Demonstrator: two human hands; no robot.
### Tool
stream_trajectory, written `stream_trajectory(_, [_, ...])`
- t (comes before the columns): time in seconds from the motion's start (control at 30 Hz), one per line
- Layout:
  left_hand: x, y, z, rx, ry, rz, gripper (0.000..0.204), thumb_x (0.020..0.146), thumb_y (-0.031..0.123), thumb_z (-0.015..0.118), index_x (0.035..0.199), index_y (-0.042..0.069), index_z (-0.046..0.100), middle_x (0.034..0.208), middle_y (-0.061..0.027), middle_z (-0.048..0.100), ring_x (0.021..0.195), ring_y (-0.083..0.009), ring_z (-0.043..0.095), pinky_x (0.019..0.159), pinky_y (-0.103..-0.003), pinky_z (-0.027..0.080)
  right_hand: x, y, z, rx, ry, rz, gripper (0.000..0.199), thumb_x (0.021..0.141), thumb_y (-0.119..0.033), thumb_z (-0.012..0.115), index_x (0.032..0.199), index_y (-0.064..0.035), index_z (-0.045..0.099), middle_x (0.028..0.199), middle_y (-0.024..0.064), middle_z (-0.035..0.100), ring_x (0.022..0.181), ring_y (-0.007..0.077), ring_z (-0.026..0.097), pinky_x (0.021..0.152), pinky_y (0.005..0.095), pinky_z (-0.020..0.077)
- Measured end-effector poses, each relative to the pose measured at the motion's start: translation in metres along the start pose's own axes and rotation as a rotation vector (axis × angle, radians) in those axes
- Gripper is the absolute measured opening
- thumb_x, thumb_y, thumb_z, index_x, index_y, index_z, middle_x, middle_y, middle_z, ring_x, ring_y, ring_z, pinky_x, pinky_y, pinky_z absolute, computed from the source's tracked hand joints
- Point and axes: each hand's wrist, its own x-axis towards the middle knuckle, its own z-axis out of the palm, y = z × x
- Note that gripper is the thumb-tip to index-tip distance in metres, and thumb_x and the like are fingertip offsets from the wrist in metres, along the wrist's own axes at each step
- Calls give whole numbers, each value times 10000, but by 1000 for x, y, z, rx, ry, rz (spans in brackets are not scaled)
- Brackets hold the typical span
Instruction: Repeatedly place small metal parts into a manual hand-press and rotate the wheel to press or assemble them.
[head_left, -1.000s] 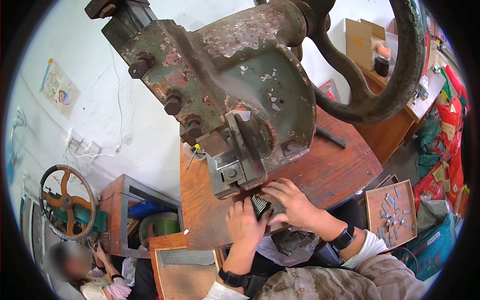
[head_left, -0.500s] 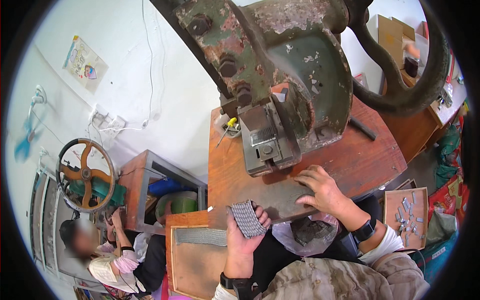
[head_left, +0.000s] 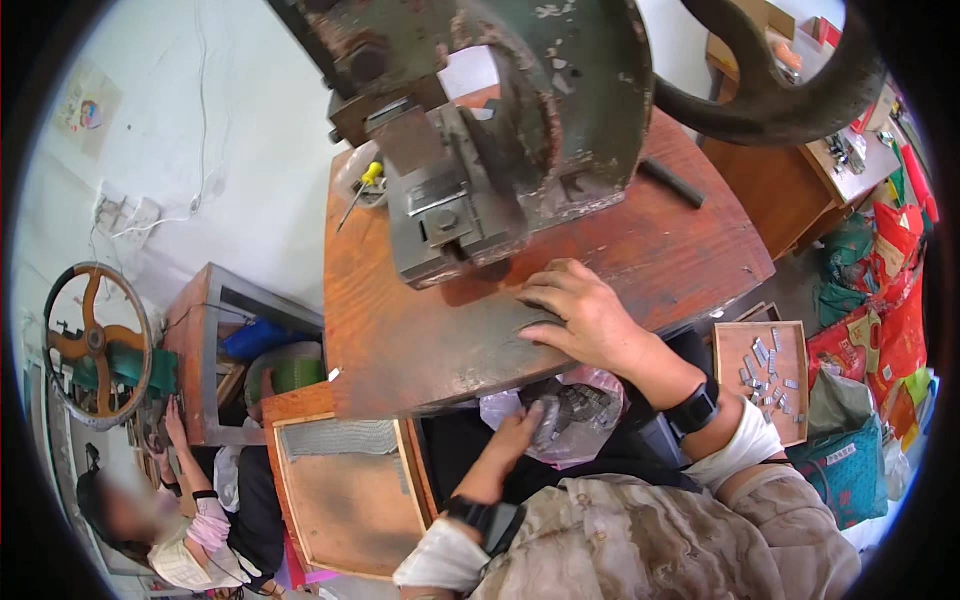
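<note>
My left hand point(head_left: 512, 438) is lowered at the mouth of a clear plastic bag point(head_left: 570, 450) on my lap, its fingers closed on a grey ribbed bundle of small metal pieces point(head_left: 546, 424). Blur and the hand partly hide that bundle. Dark metal pieces point(head_left: 592, 402) fill the bag beside it. My right hand point(head_left: 590, 315) rests on the wooden tabletop point(head_left: 400, 350) near its front edge, fingers apart and holding nothing. Just beyond these fingers stands the die block point(head_left: 450, 225) of a heavy green press point(head_left: 590, 110).
A wooden tray with grey strips in rows point(head_left: 340, 510) is at the lower left; a smaller tray point(head_left: 735, 400) with loose metal pieces is at the right. A yellow-handled screwdriver point(head_left: 371, 174) and a dark bar point(head_left: 672, 183) lie by the press. A co-worker point(head_left: 200, 525) sits at left.
My left hand has moved from in front of the table, where it held the bundle up, down to the bag. My right hand stays at the tabletop. The view has shifted.
</note>
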Motion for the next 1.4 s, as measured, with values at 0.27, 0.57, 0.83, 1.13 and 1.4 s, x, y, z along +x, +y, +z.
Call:
stream_trajectory(0.27, [-60,-75,-138,438,1164,290,373,804,147,624,1118,-39,549,1051,-252,565,993,-400,515,893,-452,401,-4,-1,-6,-112,-31,23,357,631,-136,760,950,-19,649,1049,130,604,1035,346,520,895,420,439])
stream_trajectory(0.57, [-78,-170,-351,578,1268,-254,497,888,257,520,1222,-104,455,1244,-303,465,1157,-427,419,978,-445,346,-2,-9,-1,-196,-102,57,322,655,-128,706,930,16,619,1027,160,574,1044,389,488,917,455,390])
stream_trajectory(0.83, [-42,-193,-437,539,1189,-473,480,916,274,459,1223,-95,458,1106,-309,556,1036,-435,534,892,-463,425,-1,-11,8,-314,-112,96,324,626,-103,671,910,29,589,1017,175,539,1051,398,479,937,464,369])
stream_trajectory(1.13, [-54,-187,-474,254,979,-124,478,707,135,774,1085,-97,598,941,-207,666,809,-245,659,724,-302,516,-4,-6,10,-381,-146,108,306,666,-119,606,927,36,559,1051,193,504,1036,387,477,919,440,368])
stream_trajectory(1.4, [-59,-204,-494,-24,863,-129,492,684,32,782,1112,-103,582,908,-135,671,775,-143,626,687,-246,505,-6,-4,11,-418,-147,107,304,680,-142,595,920,38,553,1037,196,496,1026,383,475,906,431,372])
